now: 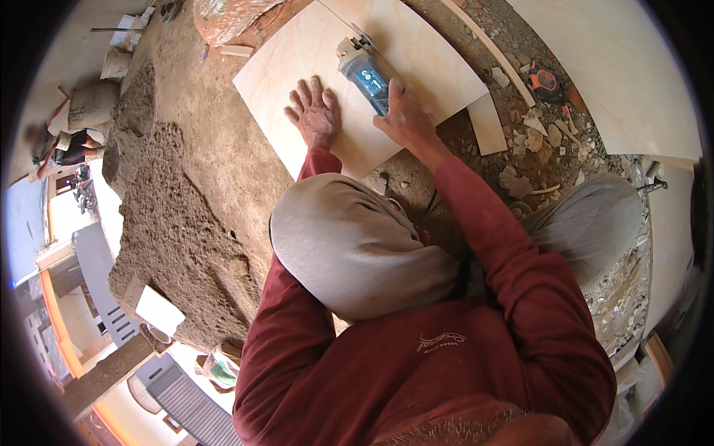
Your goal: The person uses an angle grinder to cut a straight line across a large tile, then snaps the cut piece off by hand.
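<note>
A large cream, marbled tile (435,70) lies on the ground before my knees. My left hand (315,115) is pressed flat on it, fingers spread, to the left of the tool. In my right hand (407,117) is the rear body of a blue angle grinder (364,74), its head pointing away from me. The grinder's disc (362,35) stands on edge at the tile's far part. A thin dark line runs from the disc to the far edge of the tile. Whether the disc is spinning, I cannot tell.
Broken tile chips and narrow offcut strips (487,125) lie to the right, with an orange and black tape measure (545,80). Another large tile (625,74) is at the far right. A sand heap (178,223) spreads on the left. At the far left is another person (71,145).
</note>
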Motion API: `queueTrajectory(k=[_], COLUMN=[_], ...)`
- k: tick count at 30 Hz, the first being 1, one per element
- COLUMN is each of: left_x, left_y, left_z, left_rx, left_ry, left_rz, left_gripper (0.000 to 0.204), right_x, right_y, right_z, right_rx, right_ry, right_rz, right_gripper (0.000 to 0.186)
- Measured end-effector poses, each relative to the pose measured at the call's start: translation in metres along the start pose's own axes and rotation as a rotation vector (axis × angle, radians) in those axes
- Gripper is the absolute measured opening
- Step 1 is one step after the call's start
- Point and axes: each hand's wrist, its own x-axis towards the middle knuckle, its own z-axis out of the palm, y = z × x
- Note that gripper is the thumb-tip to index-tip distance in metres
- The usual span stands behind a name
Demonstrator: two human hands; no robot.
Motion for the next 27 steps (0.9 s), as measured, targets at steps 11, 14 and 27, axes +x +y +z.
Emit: queueTrajectory(k=[11,14,27], left_x=[-0.002,-0.001,-0.001], left_y=[-0.001,-0.003,0.002], left_z=[0.002,0.002,-0.001], left_rx=[0.013,0.012,0.006], left_ry=[0.000,-0.011,-0.018], left_rz=[0.005,-0.006,-0.008], left_gripper=[0.061,0.061,0.061], right_x=[-0.012,-0.017,-0.029], right_y=[0.005,0.009,0.013], right_z=[-0.003,0.002,-0.005], right_rx=[-0.057,-0.073,-0.083], right_ry=[0.027,0.075,0.060], right_rz=[0.008,-0.042,-0.035], right_gripper=[0.062,0.062,0.067])
